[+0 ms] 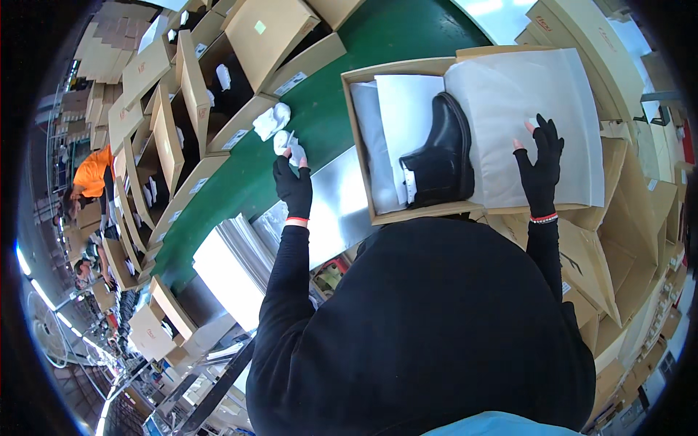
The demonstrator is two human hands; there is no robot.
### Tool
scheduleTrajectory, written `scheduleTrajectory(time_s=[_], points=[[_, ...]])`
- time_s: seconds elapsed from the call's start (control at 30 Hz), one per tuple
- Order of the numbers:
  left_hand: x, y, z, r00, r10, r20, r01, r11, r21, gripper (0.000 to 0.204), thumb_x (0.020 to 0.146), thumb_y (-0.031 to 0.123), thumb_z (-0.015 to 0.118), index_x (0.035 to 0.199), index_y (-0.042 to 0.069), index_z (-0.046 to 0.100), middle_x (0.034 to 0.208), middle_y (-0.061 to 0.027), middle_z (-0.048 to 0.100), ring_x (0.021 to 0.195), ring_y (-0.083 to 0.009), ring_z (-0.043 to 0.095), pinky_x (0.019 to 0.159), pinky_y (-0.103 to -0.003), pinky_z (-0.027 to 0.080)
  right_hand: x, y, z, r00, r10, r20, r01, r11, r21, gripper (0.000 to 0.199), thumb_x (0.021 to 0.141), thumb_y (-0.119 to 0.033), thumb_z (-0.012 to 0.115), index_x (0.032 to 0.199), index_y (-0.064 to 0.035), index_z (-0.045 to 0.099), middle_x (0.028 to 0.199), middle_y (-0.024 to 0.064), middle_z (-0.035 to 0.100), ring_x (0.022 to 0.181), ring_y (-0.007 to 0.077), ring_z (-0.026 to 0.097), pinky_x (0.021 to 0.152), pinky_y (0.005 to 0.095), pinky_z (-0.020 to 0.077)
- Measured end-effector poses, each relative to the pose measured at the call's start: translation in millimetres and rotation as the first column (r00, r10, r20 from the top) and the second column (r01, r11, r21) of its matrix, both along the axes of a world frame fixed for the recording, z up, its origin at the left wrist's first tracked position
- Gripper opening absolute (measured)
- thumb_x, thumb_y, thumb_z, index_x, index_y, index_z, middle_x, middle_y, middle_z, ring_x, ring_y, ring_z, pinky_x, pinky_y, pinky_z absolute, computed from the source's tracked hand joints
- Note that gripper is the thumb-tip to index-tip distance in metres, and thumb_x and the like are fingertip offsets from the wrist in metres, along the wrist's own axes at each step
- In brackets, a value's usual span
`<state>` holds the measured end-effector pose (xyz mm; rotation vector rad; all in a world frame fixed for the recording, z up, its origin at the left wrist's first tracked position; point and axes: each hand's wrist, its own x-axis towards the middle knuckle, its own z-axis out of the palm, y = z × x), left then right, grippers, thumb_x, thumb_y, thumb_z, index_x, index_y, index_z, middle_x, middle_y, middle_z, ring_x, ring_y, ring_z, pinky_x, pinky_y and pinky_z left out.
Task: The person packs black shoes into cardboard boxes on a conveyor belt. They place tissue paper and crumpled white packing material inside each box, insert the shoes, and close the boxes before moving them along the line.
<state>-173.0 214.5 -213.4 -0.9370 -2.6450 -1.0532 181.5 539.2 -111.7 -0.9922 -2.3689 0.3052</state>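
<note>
My left hand (pixel 294 190), in a black glove with bare fingertips, pinches a crumpled white paper wad (pixel 291 147) over the green table. Just beyond it lies another crumpled paper wad (pixel 272 121). To the right, a black ankle boot (pixel 442 156) rests on its side in an open cardboard shoebox (pixel 358 138) lined with white paper. My right hand (pixel 540 163), gloved the same way, has its fingers spread over a white paper sheet (pixel 523 94) that covers the box's right part. Nothing is held in it.
Open cardboard boxes (pixel 242 120) line the left side of the green table (pixel 392 29). A stack of white sheets (pixel 231 265) lies left of my body. More cardboard boxes (pixel 625 211) crowd the right. A person in orange (pixel 90 174) is at the far left.
</note>
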Motion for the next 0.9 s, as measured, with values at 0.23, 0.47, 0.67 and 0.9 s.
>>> scheduleTrajectory(time_s=[0.23,0.47,0.67,0.9], points=[[-32,-11,-63,0.995,0.021,-0.098,-0.05,0.952,-0.303,0.078,0.067,0.039,0.078,0.128,0.002,0.044,0.122,-0.021,0.048,0.111,-0.0377,0.049,0.094,-0.045,0.04,-74,-63,20,0.987,0.16,-0.028,-0.162,0.983,-0.087,0.041,0.082,-0.017,0.069,0.121,-0.0127,0.058,0.13,0.0112,0.054,0.13,0.0313,0.041,0.11,0.0504,0.0239],[-97,-21,-73,0.994,-0.032,-0.1,0.011,0.98,-0.2,0.055,0.068,0.017,0.073,0.118,0.01,0.052,0.114,-0.0159,0.049,0.102,-0.0364,0.053,0.083,-0.043,0.047,-117,-124,42,0.966,0.258,-0.006,-0.257,0.961,-0.106,0.04,0.081,-0.015,0.07,0.12,-0.0085,0.059,0.117,0.0141,0.059,0.118,0.0317,0.051,0.101,0.0429,0.0375],[-75,-25,22,0.737,-0.285,0.613,0.15,0.953,0.263,0.045,0.074,0.023,0.076,0.108,0.001,0.057,0.096,-0.0102,0.062,0.08,-0.0189,0.062,0.063,-0.03,0.051,-125,-156,38,0.936,0.35,-0.041,-0.325,0.812,-0.484,0.053,0.077,-0.012,0.072,0.127,-0.0061,0.055,0.123,0.0136,0.056,0.11,0.0297,0.055,0.093,0.0357,0.0435],[24,2,124,0.109,-0.667,0.737,0.161,0.743,0.649,0.054,0.086,0.041,0.062,0.12,0.0,0.052,0.099,-0.0083,0.06,0.081,-0.0128,0.059,0.062,-0.025,0.048,-159,-170,45,0.878,0.391,-0.277,-0.467,0.566,-0.679,0.067,0.069,0.0,0.074,0.132,-0.0026,0.049,0.115,0.0121,0.062,0.105,0.0207,0.06,0.093,0.0329,0.0454]])
